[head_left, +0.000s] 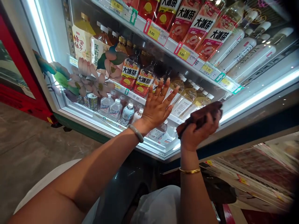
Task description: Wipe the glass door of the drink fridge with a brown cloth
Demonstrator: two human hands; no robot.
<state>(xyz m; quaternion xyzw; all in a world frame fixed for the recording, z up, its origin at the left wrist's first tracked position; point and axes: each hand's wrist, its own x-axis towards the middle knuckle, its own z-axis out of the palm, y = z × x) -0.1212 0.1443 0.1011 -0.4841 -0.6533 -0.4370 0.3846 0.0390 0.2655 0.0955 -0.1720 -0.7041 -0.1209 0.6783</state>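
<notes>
My left hand (157,107), with a grey bangle at the wrist, is open with its fingers spread, palm toward the glass front of a lit drinks fridge. It looks laid on the glass, though the contact itself is hidden. To its right, my right hand (198,132) is closed round a bunched dark brown cloth (202,113) near the right edge of the glass. A gold bracelet circles that wrist. Pink flower decals (86,77) cover part of the glass on the left. Behind my left hand stand iced tea bottles (129,74) on the middle shelf.
Larger bottles (202,25) fill the upper shelf above price tags (156,32). Small water bottles (115,109) and a can (92,101) stand at the bottom. A red-framed unit (18,62) is on the left. Blurred shelving (261,165) lies at the lower right.
</notes>
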